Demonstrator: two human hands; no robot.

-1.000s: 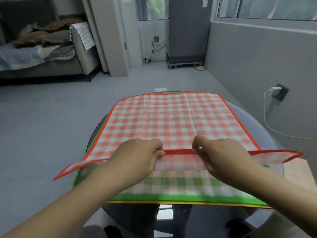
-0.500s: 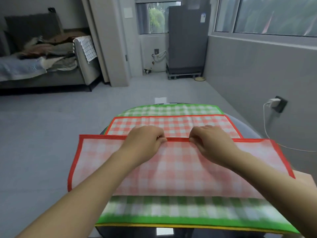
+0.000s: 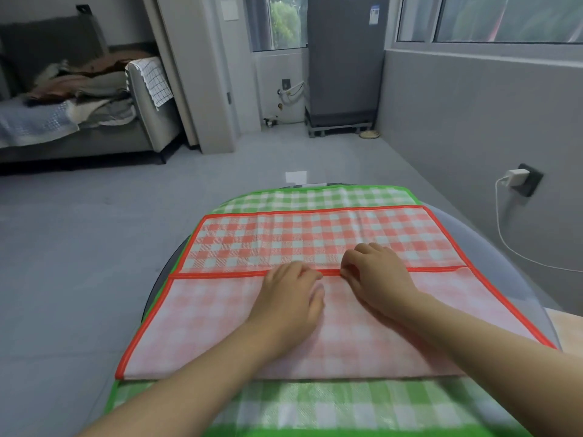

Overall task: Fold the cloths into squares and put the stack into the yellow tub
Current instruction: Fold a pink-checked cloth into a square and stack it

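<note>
A red-checked cloth [image 3: 315, 238] lies on a green-checked cloth [image 3: 315, 195] that covers a round dark table [image 3: 504, 247]. The red cloth's near part is folded over away from me, paler side up. Its red hem runs across the middle. My left hand [image 3: 290, 298] and my right hand [image 3: 375, 279] sit side by side on that hem, fingers curled down onto it, pinching its edge against the cloth below. The yellow tub is not in view.
A grey sofa [image 3: 94, 134] piled with clothes stands far left. At the back is a tall grey appliance [image 3: 344, 58]. A charger [image 3: 517, 178] with a white cable hangs on the right wall. A pale wooden surface [image 3: 568, 332] touches the table's right side.
Both hands lifted the red cloth's near hem, carried it away from me and laid it down. The folded part now lies flat.
</note>
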